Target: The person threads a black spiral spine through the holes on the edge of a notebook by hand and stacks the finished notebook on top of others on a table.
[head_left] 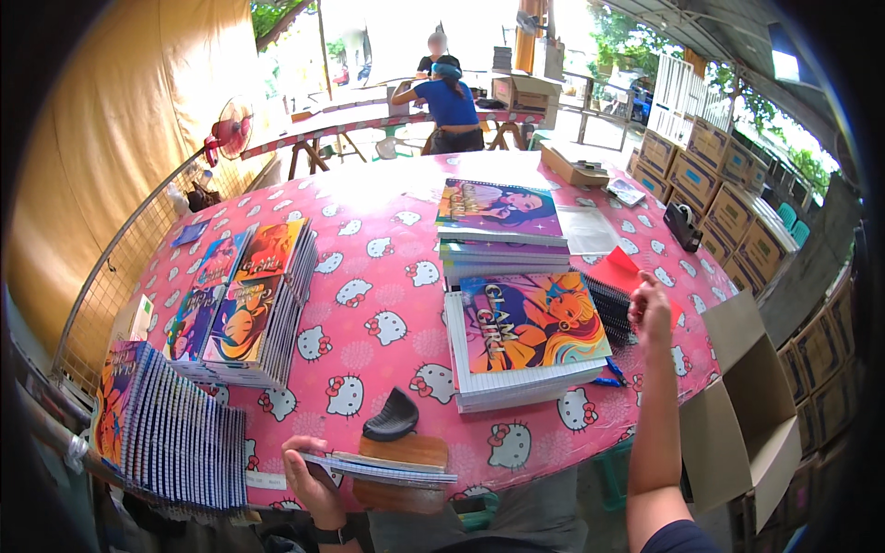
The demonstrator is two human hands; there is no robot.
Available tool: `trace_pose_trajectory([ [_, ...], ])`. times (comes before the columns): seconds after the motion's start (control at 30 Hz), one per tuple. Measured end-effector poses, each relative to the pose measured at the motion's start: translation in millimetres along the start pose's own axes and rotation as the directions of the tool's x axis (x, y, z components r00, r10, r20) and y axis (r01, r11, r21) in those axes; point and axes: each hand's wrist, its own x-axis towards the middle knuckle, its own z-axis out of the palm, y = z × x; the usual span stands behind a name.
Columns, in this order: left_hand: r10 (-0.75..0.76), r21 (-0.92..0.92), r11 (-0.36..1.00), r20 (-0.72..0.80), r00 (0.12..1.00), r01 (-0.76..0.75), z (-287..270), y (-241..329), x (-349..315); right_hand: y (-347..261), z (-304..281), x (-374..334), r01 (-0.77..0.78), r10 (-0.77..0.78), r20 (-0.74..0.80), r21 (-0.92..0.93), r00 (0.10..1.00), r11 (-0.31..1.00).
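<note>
The left hand (309, 484) clamps a thin notebook (383, 468) at lower centre and should keep it level; the right hand (653, 309), fingers curled on nothing, hovers by the spiral covers (610, 309).

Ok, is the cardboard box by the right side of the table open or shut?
Open. The cardboard box has its flaps spread outward and its inside wall shows; what it holds cannot be seen.

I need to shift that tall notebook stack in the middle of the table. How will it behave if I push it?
The stack looks heavy, being many thick layers, so it would probably resist a light push. The glossy covers may let the upper books slide off. A push low down seems safer. The right hand hovers beside it.
</note>
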Motion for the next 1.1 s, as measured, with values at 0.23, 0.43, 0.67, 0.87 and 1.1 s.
trace_pose_trajectory([
  [0.23, -0.160, -0.023, 0.986, 0.086, 0.983, 0.162, -11.3, -3.4, -2.0, -71.0, 54.6, -155.2, 0.019, -0.041, 0.473, 0.050, 0.880, 0.999],
  [0.43, 0.272, 0.735, 0.576, 0.240, 0.932, -0.357, 33.4, 38.2, -37.9, -16.9, 71.7, -225.2, -0.343, 0.477, 0.691, -0.335, 0.544, 0.877],
  [0.67, -0.090, 0.710, 0.302, 0.685, 0.723, -0.636, 81.5, 34.5, -71.3, -18.0, 76.4, -250.0, -0.154, 0.403, 0.709, -0.390, 0.578, 0.908],
  [0.87, 0.069, 0.721, 0.298, 0.637, 0.768, -0.625, 84.3, 19.4, -74.0, -7.5, 96.7, -255.5, 0.301, 0.103, 0.777, -0.358, 0.622, 0.884],
  [1.1, -0.010, 0.704, 0.382, 0.651, 0.759, -0.599, 90.7, 38.8, -67.5, -9.6, 112.0, -247.6, 0.334, 0.041, 0.764, -0.328, 0.644, 0.883],
])
